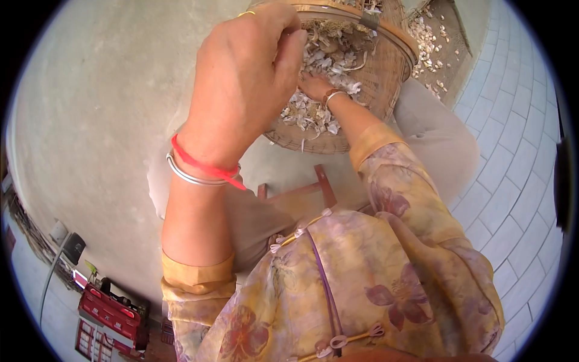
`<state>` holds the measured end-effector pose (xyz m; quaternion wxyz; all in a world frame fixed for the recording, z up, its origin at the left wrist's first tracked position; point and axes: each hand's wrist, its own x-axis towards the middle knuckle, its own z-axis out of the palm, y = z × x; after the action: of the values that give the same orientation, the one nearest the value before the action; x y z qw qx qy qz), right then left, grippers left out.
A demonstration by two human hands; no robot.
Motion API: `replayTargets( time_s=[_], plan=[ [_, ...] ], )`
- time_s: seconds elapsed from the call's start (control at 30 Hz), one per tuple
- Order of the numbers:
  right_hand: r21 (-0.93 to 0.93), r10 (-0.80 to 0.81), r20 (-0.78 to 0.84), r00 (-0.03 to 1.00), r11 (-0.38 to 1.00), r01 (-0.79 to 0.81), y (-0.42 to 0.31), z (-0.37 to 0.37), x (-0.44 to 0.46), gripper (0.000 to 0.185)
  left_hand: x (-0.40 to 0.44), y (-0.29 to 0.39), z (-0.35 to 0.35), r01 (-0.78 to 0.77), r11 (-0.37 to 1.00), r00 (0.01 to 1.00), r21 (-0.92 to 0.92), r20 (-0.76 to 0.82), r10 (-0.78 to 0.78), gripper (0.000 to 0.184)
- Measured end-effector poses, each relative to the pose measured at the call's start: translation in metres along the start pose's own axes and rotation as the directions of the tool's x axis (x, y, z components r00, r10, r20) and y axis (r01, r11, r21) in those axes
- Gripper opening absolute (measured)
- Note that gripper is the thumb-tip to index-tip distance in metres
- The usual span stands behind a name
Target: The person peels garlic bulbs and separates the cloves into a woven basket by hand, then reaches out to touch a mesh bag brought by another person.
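Observation:
My left hand (247,84) is raised close to the camera, in front of the basket's left side. Its fingers curl inward toward the thumb, and whatever they may hold is hidden behind the hand. A ring, a red cord and a silver bangle are on this hand and wrist. My right hand (315,88) reaches down into a shallow woven bamboo basket (381,90), touching papery garlic skins (310,114). The fingers of that hand are mostly hidden among the skins. Brownish dry garlic scraps (332,30) lie farther back in the basket, under its curved rim (398,37).
Pale garlic cloves (425,45) lie on a brown surface beyond the basket at right. A dark red wooden stool (324,186) stands between my legs. Grey tiles (506,139) cover the ground at right, concrete (102,120) at left. A red vehicle (111,311) is at lower left.

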<state>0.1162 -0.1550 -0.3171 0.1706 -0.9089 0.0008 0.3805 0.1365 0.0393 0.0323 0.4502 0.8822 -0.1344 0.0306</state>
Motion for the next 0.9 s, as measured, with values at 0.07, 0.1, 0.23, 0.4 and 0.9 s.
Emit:
replayTargets(
  time_s=[0.07, 0.1, 0.23, 0.4, 0.9],
  plan=[
    [-0.070, -0.046, 0.149, 0.988, 0.996, 0.057, 0.020, 0.028, 0.019, 0.064, -0.001, 0.000, 0.000, 0.022, 0.998, 0.999, 0.055, 0.025, -0.023, 0.012],
    [-0.089, -0.064, 0.153, 0.986, 0.993, 0.078, 0.022, 0.027, 0.017, 0.063, -0.001, 0.000, -0.001, 0.040, 0.993, 0.998, 0.110, 0.048, -0.046, 0.020],
    [-0.066, -0.081, 0.197, 0.977, 0.993, 0.096, 0.016, 0.013, 0.021, 0.061, 0.003, -0.012, -0.007, 0.083, 0.988, 0.995, 0.133, -0.058, -0.076, 0.018],
    [-0.096, -0.046, -0.157, 0.987, 0.995, 0.031, -0.010, -0.024, -0.004, 0.048, 0.002, -0.007, -0.015, 0.215, 0.977, 0.962, -0.001, -0.170, -0.212, 0.018],
    [-0.008, -0.713, -0.044, 0.700, 0.701, 0.713, -0.142, -0.210, -0.129, 0.019, 0.006, -0.014, -0.010, 0.091, 0.996, 0.965, 0.000, -0.246, -0.088, 0.012]
  ],
)
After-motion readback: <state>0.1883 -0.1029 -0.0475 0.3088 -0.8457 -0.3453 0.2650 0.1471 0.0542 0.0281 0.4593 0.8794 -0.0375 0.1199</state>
